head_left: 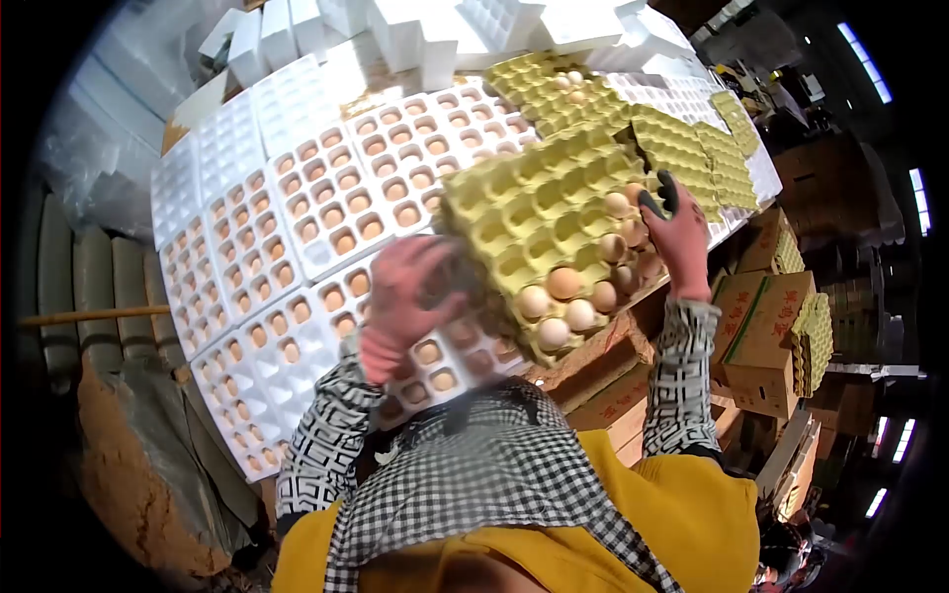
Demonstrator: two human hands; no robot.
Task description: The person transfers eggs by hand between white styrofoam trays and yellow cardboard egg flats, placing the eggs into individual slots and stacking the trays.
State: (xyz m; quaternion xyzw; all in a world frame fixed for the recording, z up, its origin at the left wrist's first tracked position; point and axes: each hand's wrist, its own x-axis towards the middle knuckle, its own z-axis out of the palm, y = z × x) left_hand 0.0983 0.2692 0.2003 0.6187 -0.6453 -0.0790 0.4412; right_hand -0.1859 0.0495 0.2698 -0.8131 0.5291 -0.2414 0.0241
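Observation:
A yellow moulded egg tray [534, 203] lies tilted in front of me, with several brown and pale eggs [564, 284] in its near and right-hand cups. At its right edge, my right hand [682, 237], in a pink glove with dark fingertips, is closed on the rim, the thumb beside an egg. My left hand [407, 301], gloved alike, hovers just left of the tray above white foam trays [326, 267]. Its fingers are curved and smeared by motion, so what they hold, if anything, is hidden. Many foam-tray pockets hold eggs.
More yellow trays [682, 148] lie at the back right, one carrying a few eggs. White foam pieces [415, 49] stand along the table's far side. Cardboard boxes [756, 341] are on my right. A wooden pole [94, 315] reaches in from the left beside grey wrapped bundles.

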